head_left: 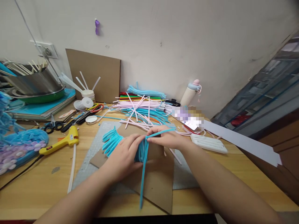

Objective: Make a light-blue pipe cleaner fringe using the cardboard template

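A bundle of looped blue pipe cleaners (112,140) lies over brown cardboard (158,183) in the middle of the table. My left hand (127,152) is wrapped over the bundle and presses it down, hiding its middle. At the bundle's right end, my right hand (162,137) pinches a blue pipe cleaner (143,177) where it crosses near my left fingertips. One end of it hangs toward the table's front edge, and another blue length points right across my right fingers.
A yellow glue gun (63,141) and black scissors (53,124) lie left. Behind are piled pipe cleaners (144,105) in several colours. A grey cutting mat (86,165) lies under the cardboard; a white power bank-like block (209,143) and a bottle (190,93) stand right.
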`<action>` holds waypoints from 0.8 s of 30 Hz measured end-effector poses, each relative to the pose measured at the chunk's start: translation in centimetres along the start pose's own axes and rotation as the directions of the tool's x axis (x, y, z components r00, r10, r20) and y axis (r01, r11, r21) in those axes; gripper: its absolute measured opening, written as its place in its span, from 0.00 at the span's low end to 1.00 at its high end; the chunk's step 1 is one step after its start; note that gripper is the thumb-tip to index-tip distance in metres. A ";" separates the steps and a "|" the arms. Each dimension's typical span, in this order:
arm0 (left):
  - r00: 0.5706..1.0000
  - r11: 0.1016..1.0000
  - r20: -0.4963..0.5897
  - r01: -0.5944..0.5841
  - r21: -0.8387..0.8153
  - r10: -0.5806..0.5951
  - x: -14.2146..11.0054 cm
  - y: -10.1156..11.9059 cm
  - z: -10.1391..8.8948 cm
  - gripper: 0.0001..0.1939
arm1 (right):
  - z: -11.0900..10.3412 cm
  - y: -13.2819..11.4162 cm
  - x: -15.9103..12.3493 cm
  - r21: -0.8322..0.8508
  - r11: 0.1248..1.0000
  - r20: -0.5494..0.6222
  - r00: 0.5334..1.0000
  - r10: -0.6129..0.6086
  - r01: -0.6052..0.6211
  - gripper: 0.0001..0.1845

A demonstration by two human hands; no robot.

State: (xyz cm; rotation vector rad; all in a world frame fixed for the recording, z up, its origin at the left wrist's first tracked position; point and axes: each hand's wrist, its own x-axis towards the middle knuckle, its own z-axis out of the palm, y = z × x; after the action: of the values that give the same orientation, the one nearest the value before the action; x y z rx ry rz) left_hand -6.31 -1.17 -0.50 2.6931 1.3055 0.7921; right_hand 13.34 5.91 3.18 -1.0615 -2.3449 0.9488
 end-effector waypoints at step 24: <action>0.833 0.544 0.457 0.551 -0.633 -0.312 4.4 -4.1 1.6 0.18 | 3.8 5.3 -0.8 0.718 0.665 -0.009 0.953 0.303 -0.204 0.19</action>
State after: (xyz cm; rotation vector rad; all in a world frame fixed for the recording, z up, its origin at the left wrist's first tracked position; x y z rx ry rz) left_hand -6.27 5.05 -1.11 1.6366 1.1470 0.6292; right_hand 14.27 6.29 -3.36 -1.0647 -1.4809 1.6568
